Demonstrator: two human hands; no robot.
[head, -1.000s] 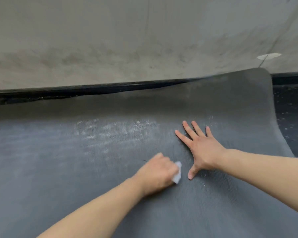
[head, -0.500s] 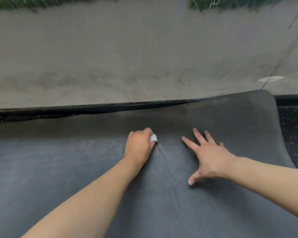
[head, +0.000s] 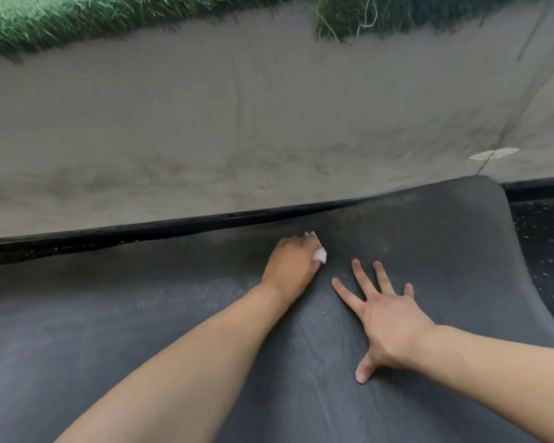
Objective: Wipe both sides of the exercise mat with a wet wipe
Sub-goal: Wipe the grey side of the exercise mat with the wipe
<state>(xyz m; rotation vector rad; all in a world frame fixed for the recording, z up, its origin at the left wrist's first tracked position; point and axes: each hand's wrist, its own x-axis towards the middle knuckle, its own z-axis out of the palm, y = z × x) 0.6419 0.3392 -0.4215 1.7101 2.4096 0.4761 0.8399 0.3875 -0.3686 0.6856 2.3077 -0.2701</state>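
Now the left grip seemingly bunches the wet wipe against the mat; right grip lies spread flat.

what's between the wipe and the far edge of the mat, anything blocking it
Nothing visible. The wipe, gripped in the left hand, sits close to the far edge of the mat, with only bare mat between. The right hand lies flat beside it, out of that path.

Head view, steeply down, close.
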